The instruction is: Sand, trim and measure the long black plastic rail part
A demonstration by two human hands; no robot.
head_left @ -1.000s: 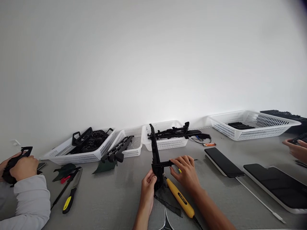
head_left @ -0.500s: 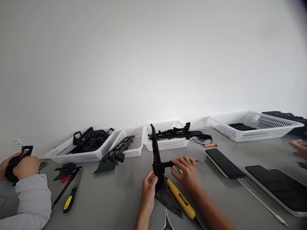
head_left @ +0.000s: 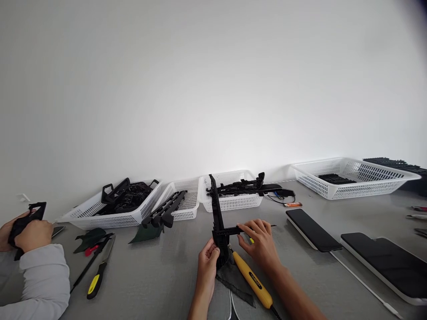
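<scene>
A long black plastic trim part (head_left: 216, 209) stands nearly upright in front of me, a shorter arm sticking out from it to the right. My left hand (head_left: 207, 262) pinches its lower end between thumb and fingers. On the short arm (head_left: 230, 230), the fingers of my right hand (head_left: 260, 242) are closed. A thin dark tip and a bit of yellow show around that hand; what they belong to is hidden. Below lies a yellow corded hand tool (head_left: 251, 278) with a metal front end, beside a dark cloth-like piece (head_left: 235, 284).
White baskets (head_left: 113, 220) (head_left: 190, 214) (head_left: 233, 204) (head_left: 367, 191) with black parts line the wall. Phones (head_left: 313, 229) (head_left: 383, 262) and a white cable (head_left: 363, 280) lie right. A yellow-black handled knife (head_left: 96, 280) lies left, near a co-worker's sleeve (head_left: 45, 275).
My hands and the black trim part stay almost in place. A person's hand at the right edge has left the view, exposing pen-like items there. The co-worker's hands at left shifted slightly.
</scene>
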